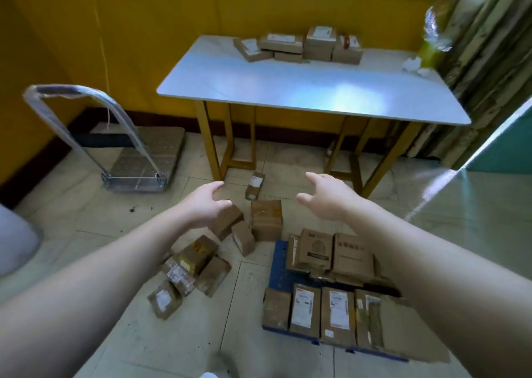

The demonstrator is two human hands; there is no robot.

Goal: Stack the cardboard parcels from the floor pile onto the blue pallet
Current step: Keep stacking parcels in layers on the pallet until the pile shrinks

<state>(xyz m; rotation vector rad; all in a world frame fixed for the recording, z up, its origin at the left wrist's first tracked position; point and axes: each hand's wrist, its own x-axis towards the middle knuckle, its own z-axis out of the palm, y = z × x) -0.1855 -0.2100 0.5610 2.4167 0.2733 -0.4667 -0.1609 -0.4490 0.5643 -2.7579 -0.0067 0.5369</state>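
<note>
Several cardboard parcels lie scattered on the tiled floor, among them a squarish box [266, 219] and a small tilted one [229, 220]. My left hand [205, 204] hovers with spread fingers just over the tilted box; it holds nothing. My right hand [328, 197] is stretched forward, fingers relaxed and empty, above the floor right of the squarish box. The blue pallet [280, 274] sits at lower right, covered by two rows of parcels [334, 311]. A cluster of labelled parcels [190, 268] lies under my left forearm.
A white-topped table [302, 89] with yellow legs stands ahead, with several parcels [299, 46] at its back edge. A folding hand trolley [138, 158] is parked at the left wall. A curtain [486, 60] hangs at right. One narrow parcel [254, 186] lies near the table legs.
</note>
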